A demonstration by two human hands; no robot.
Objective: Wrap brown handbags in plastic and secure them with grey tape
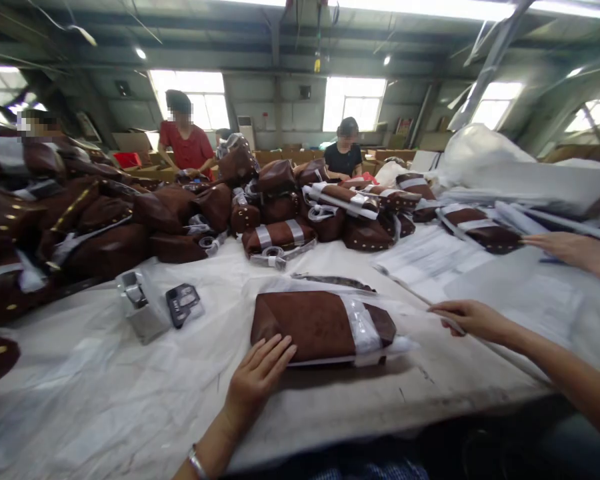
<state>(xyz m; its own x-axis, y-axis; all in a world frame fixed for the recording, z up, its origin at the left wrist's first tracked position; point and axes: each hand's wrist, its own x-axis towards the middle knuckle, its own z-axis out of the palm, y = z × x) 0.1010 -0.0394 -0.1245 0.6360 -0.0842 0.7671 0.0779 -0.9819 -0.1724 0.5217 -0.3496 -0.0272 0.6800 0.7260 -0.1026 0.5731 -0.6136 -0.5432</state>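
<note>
A brown suede bag (315, 323) with white wrapping round one end lies flat in a clear plastic sleeve on the white-covered table (105, 393), right in front of me. My left hand (259, 375) rests flat on its near left corner, fingers stretched out. Off to the right, my right hand (467, 318) has its fingers curled on the edge of a clear plastic bag (525, 300) that tops a flat stack of such bags.
A big heap of brown bags (105, 220) fills the left and back of the table. A grey tag (183, 303) and a small packet (140, 307) lie left of centre. Another person's hand (573, 250) reaches in at the right. Two people stand at the far side.
</note>
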